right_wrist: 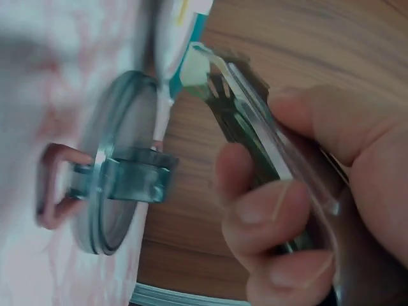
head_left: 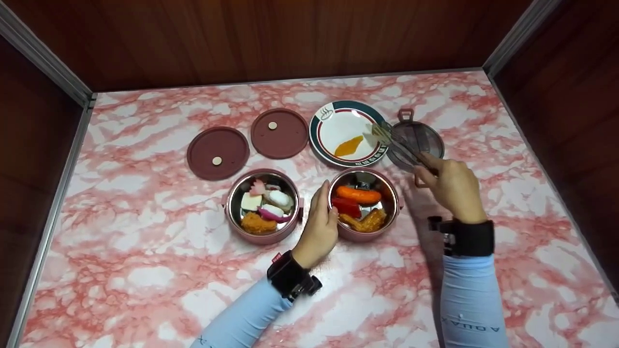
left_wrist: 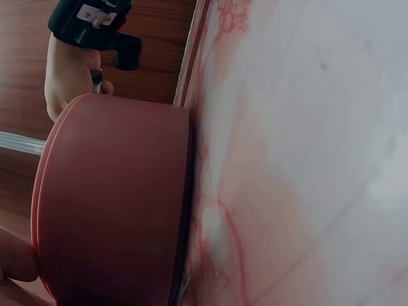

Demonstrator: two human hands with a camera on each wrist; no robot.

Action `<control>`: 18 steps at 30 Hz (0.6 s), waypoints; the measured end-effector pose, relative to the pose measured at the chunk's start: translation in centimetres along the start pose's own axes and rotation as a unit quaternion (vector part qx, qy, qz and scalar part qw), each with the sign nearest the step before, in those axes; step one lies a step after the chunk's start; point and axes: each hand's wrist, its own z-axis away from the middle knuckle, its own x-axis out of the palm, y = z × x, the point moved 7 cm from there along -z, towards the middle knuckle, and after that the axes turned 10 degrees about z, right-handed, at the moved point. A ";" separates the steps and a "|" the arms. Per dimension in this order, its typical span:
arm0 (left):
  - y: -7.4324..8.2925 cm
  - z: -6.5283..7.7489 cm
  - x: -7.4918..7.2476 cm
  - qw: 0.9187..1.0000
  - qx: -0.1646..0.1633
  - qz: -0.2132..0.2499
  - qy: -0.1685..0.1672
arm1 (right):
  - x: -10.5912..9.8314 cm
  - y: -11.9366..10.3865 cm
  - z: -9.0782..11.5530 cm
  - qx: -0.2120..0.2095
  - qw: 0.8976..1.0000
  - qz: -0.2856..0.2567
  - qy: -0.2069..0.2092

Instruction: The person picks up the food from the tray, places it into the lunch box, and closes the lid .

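Note:
My right hand (head_left: pixel 454 188) grips metal tongs (head_left: pixel 408 150), their tips over the right edge of a white plate (head_left: pixel 333 140) with a dark green rim. A pale piece (right_wrist: pixel 194 69) shows at the tong tips in the right wrist view. On the plate lies an orange-yellow food piece (head_left: pixel 349 146). My left hand (head_left: pixel 318 232) rests along the left side of the right pink lunch pot (head_left: pixel 363 237), fingers fairly straight near its rim. Inside that pot are an orange sausage-like piece (head_left: pixel 359 195), a red piece (head_left: pixel 346 207) and a brown chicken-wing-like piece (head_left: pixel 370 221).
Left of my left hand stands another pink pot (head_left: pixel 263 238) with several food pieces inside. Two dark red round lids (head_left: pixel 217 145) (head_left: pixel 285 142) lie behind it. A clear lid (head_left: pixel 433 137) with pink clips sits right of the plate. Brown panels (head_left: pixel 290 43) border the marbled table.

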 end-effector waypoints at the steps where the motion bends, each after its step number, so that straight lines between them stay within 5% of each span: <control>1: 0.0 0.0 0.0 1.000 0.001 -0.003 0.000 | -0.3 0.2 0.1 -0.005 1.000 -0.008 -0.005; 9: 0.0 -0.1 -0.2 1.000 0.001 -0.018 -0.002 | -2.5 0.7 1.4 -0.064 0.997 -0.038 -0.019; 14: 0.0 0.0 -0.2 1.000 0.001 -0.013 -0.002 | -3.8 -0.1 3.0 -0.139 0.988 -0.063 -0.007; 18: 0.0 0.0 -0.1 1.000 -0.001 -0.011 -0.005 | -4.6 -0.3 4.7 -0.168 0.985 -0.044 -0.013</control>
